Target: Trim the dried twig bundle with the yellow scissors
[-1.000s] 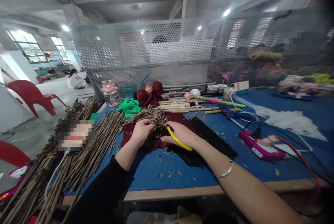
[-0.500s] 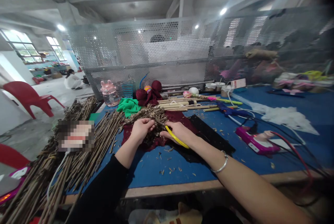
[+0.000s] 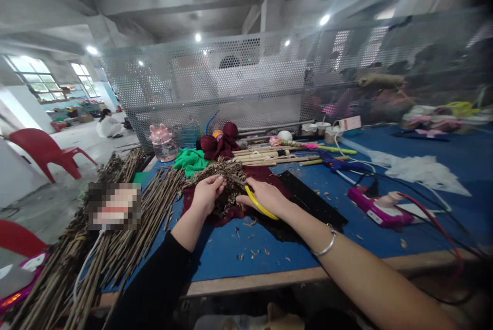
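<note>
In the head view my right hand (image 3: 265, 197) is closed around the yellow handles of a pair of scissors (image 3: 259, 204). The dark blades point up and left, toward a heap of dried brown plant stalks (image 3: 225, 171). My left hand (image 3: 208, 191) is pinched shut at the near left edge of this heap; what lies between its fingertips is too small to make out. Under the heap spreads a dark red cloth (image 3: 231, 216), partly covered by my hands. Small plant scraps (image 3: 252, 253) are scattered on the blue tabletop in front.
Long dry stalks (image 3: 134, 232) lie in bundles at the left. A green cloth (image 3: 190, 161), a pink-lidded jar (image 3: 164, 142) and bamboo sticks (image 3: 262, 156) are behind. At right are a purple power strip (image 3: 379, 207), cables and a blue glue gun (image 3: 339, 163). A mesh partition (image 3: 162, 73) backs the table.
My left hand has shifted very slightly down and left, its fingers still pinched. The right hand keeps the scissors in nearly the same place. The camera has tilted a little.
</note>
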Motion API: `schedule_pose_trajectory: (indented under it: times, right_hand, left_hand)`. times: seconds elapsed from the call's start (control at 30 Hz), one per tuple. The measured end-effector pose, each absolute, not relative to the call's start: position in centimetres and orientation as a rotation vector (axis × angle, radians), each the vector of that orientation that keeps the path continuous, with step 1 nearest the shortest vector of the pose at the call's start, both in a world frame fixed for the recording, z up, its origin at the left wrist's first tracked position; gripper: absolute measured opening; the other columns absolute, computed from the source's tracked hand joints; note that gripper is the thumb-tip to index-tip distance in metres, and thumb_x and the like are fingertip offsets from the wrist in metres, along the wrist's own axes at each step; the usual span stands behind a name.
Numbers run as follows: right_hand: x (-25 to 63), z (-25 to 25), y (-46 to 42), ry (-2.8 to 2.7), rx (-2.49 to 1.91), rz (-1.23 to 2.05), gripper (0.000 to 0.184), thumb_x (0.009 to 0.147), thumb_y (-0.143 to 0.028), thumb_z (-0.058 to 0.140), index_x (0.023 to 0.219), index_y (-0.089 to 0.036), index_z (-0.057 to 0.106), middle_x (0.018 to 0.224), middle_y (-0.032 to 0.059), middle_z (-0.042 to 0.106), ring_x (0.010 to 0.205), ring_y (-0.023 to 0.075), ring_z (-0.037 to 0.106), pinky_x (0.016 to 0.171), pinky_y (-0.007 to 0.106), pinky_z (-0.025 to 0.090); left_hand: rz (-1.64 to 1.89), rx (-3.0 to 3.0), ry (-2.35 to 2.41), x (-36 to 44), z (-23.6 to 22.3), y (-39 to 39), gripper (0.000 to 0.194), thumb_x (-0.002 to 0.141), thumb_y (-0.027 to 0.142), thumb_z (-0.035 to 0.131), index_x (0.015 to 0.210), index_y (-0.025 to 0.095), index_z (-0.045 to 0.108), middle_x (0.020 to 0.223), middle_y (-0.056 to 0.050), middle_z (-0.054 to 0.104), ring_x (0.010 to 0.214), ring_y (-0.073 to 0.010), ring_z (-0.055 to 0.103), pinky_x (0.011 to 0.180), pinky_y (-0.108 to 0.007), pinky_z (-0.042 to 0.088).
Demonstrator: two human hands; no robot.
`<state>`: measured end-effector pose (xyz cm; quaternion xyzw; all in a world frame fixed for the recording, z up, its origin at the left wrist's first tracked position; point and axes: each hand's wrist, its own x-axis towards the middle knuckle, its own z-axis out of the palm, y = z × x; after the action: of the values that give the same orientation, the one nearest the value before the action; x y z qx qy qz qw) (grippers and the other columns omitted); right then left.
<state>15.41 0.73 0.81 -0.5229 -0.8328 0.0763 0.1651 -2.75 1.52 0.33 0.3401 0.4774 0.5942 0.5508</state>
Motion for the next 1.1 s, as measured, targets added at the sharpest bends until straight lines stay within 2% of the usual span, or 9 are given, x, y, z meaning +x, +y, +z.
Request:
schedule_pose_trajectory:
  times: [0.13, 0.3, 0.43, 0.6, 0.73, 0.9, 1.1]
  right_hand:
    - [15.6, 1.2, 0.4, -2.382, -1.418, 0.231, 0.058, 0.071, -0.066, 0.049, 0.104, -0.019, 0.046, 0.096, 0.01, 0.062, 0.086, 0.024, 0.06, 0.065, 0.027, 0.037]
    - [15.5, 1.1, 0.3, -2.4, -1.392, 0.248, 0.061, 0.068, -0.069, 0.05, 0.104, -0.019, 0.046, 0.098, 0.0104, 0.06, 0.089, 0.0249, 0.058, 0.066, 0.028, 0.038]
    - [15.4, 1.0, 0.3, -2.399, -1.382, 0.211, 0.064, 0.067, -0.071, 0.049, 0.105, -0.019, 0.046, 0.096, 0.0102, 0.06, 0.091, 0.0248, 0.057, 0.069, 0.029, 0.038]
    - [15.3, 1.2, 0.2, -2.415, -1.408, 0.157, 0.061, 0.07, -0.073, 0.041, 0.1, -0.021, 0.051, 0.089, 0.0079, 0.063, 0.082, 0.023, 0.06, 0.061, 0.026, 0.037]
    - [15.4, 1.0, 0.4, -2.431, -1.466, 0.083, 0.061, 0.073, -0.073, 0.035, 0.101, -0.024, 0.054, 0.08, 0.007, 0.066, 0.079, 0.0249, 0.063, 0.06, 0.027, 0.037]
    - [15.4, 0.5, 0.8, -2.459, -1.493, 0.076, 0.057, 0.077, -0.071, 0.031, 0.094, -0.025, 0.059, 0.083, 0.0077, 0.068, 0.079, 0.0244, 0.063, 0.06, 0.026, 0.037]
    - [15.4, 0.5, 1.0, -2.472, -1.511, 0.103, 0.052, 0.079, -0.068, 0.033, 0.086, -0.025, 0.061, 0.079, 0.0068, 0.068, 0.076, 0.0224, 0.064, 0.058, 0.024, 0.035]
  left_hand:
    - [1.441, 0.65, 0.973, -2.6, 0.6, 1.6, 0.01, 0.067, 0.007, 0.065, 0.075, 0.012, 0.062, 0.073, -0.003, 0.063, 0.062, -0.004, 0.057, 0.056, -0.011, 0.047]
    - [1.351, 0.777, 0.944, -2.2, 0.5, 1.2, 0.019, 0.062, 0.009, 0.067, 0.08, 0.013, 0.061, 0.08, -0.003, 0.064, 0.067, -0.0056, 0.059, 0.057, -0.013, 0.046]
    - [1.375, 0.862, 1.0, -1.9, 0.3, 1.0, 0.026, 0.055, 0.014, 0.07, 0.078, 0.014, 0.056, 0.069, 0.001, 0.061, 0.063, -0.0064, 0.059, 0.059, -0.015, 0.045]
    - [1.445, 0.942, 1.02, -1.7, 0.2, 1.0, 0.033, 0.048, 0.017, 0.072, 0.072, 0.015, 0.05, 0.059, 0.005, 0.057, 0.055, -0.006, 0.056, 0.056, -0.017, 0.044]
    - [1.447, 0.928, 1.05, -1.8, 0.3, 0.8, 0.038, 0.048, 0.019, 0.073, 0.074, 0.016, 0.046, 0.057, 0.005, 0.058, 0.055, -0.0076, 0.058, 0.057, -0.018, 0.044]
    - [1.408, 0.937, 1.099, -1.8, 0.2, 0.8, 0.044, 0.047, 0.019, 0.075, 0.077, 0.017, 0.042, 0.055, 0.004, 0.059, 0.053, -0.0095, 0.059, 0.055, -0.019, 0.044]
    - [1.344, 1.138, 1.274, -2.7, -0.4, 1.5, 0.033, 0.057, 0.024, 0.068, 0.08, 0.016, 0.046, 0.055, 0.003, 0.059, 0.052, -0.0111, 0.058, 0.054, -0.022, 0.042]
